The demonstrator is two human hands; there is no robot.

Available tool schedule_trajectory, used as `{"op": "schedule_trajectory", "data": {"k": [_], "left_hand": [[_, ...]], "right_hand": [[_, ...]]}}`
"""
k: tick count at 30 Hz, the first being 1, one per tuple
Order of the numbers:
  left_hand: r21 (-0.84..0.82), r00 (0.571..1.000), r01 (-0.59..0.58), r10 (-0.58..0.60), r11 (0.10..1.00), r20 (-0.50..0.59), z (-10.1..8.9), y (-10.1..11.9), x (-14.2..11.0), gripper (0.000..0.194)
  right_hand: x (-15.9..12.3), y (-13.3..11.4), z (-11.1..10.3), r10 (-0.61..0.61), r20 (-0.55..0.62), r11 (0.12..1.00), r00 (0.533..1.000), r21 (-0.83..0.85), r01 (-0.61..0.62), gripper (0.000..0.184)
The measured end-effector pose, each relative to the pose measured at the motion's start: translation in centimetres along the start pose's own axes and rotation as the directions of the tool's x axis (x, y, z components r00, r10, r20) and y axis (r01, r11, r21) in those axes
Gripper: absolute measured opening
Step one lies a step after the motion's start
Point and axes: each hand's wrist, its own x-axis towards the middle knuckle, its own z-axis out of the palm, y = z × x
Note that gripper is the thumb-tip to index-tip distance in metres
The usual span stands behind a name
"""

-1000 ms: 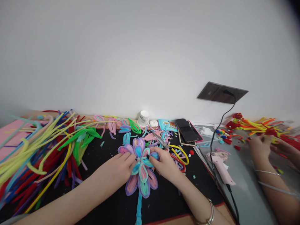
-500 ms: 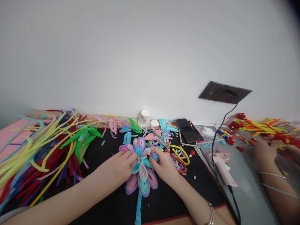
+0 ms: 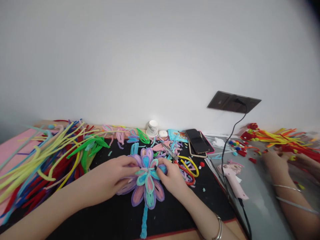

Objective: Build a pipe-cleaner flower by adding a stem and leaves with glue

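Between my hands is a layered pipe-cleaner flower (image 3: 150, 197) with purple, pink and turquoise loop petals. A twisted blue stem (image 3: 144, 221) runs from it toward me. My left hand (image 3: 122, 176) has its fingers curled round the left petals, thumb below and fingers above. At the right side, my right hand (image 3: 172, 176) pinches a blue petal near the centre, its dark-nailed thumb on top. Scissors with red handles (image 3: 191, 181) lie just beyond my right hand, among loose pipe-cleaner loops.
A heap of colourful pipe cleaners (image 3: 50, 160) covers the left. Along the wall stand a paper cup (image 3: 152, 128) and a phone (image 3: 198, 140). A pink glue gun (image 3: 235, 183) trails its cord on the right, near a co-worker's hands (image 3: 277, 163) on red and yellow pieces.
My left hand has shifted left from near the flower's centre to its outer left petals, fingers opening wider round them. My right hand stays at the right petals. The view has moved slightly.
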Motion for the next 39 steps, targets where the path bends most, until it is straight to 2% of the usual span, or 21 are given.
{"op": "schedule_trajectory", "data": {"k": [1, 3, 4, 6, 7, 8, 11, 15, 19, 24, 26, 36, 39], "left_hand": [[-0.003, 0.998, 0.067, -0.067, 0.998, -0.007, -0.7, -0.1, -0.3, 0.036], [-0.023, 0.968, 0.224, -0.225, 0.974, -0.109, -1.6, -0.7, -0.8, 0.03], [-0.049, 0.929, 0.322, -0.325, 0.946, -0.178, -1.6, -1.1, -0.9, 0.03], [-0.154, 0.803, 0.515, -0.537, 0.843, -0.259, -1.1, -1.8, -1.1, 0.037], [-0.217, 0.75, 0.577, -0.616, 0.788, -0.242, -0.6, -2.0, -1.2, 0.04], [-0.271, 0.718, 0.61, -0.664, 0.745, -0.21, 0.0, -2.1, -1.2, 0.042], [-0.376, 0.669, 0.652, -0.733, 0.658, -0.122, 1.8, -2.1, -1.2, 0.051], [-0.474, 0.658, 0.627, -0.746, 0.618, -0.102, 3.4, -1.7, -1.1, 0.058], [-0.593, 0.646, 0.57, -0.756, 0.568, -0.103, 3.9, -1.4, -1.1, 0.053], [-0.77, 0.599, 0.5, -0.8, 0.397, -0.024, 3.7, -0.5, -0.7, 0.045], [-0.803, 0.593, 0.48, -0.805, 0.353, 0.0, 3.8, -0.4, -0.6, 0.043], [-0.873, 0.678, 0.418, -0.726, 0.25, 0.117, 4.7, -0.7, -1.0, 0.035], [-0.884, 0.683, 0.405, -0.72, 0.233, 0.123, 4.5, -0.5, -1.0, 0.035]], "right_hand": [[0.0, 0.0, -0.1, 0.006, -0.012, 1.0, 1.0, 0.001, -0.006, 0.013], [0.0, 0.1, -0.3, 0.025, -0.055, 1.0, 0.998, -0.016, -0.025, 0.011], [0.0, 0.1, -0.5, 0.039, -0.08, 0.998, 0.996, -0.037, -0.042, 0.01], [0.0, 0.3, -0.8, 0.061, -0.14, 0.992, 0.988, -0.099, -0.076, 0.011], [0.1, 0.3, -0.9, 0.064, -0.167, 0.988, 0.984, -0.13, -0.086, 0.011], [0.1, 0.4, -1.0, 0.06, -0.186, 0.984, 0.981, -0.157, -0.09, 0.011], [0.3, 0.2, -1.2, 0.042, -0.193, 0.977, 0.98, -0.196, -0.08, 0.01], [0.2, -0.1, -1.1, 0.07, -0.133, 0.979, 0.989, -0.183, -0.094, 0.011], [0.1, -0.2, -0.9, 0.06, -0.111, 0.986, 0.992, -0.151, -0.077, 0.011], [0.1, 0.0, -0.4, 0.015, -0.083, 0.995, 0.996, -0.099, -0.023, 0.013], [0.1, 0.1, -0.3, 0.021, -0.074, 0.998, 0.997, -0.053, -0.025, 0.014], [0.1, -0.1, -0.2, -0.003, -0.054, 0.994, 0.999, 0.109, 0.009, 0.01], [0.1, 0.0, 0.0, 0.038, -0.058, 0.986, 0.998, 0.166, -0.028, 0.006]]}}
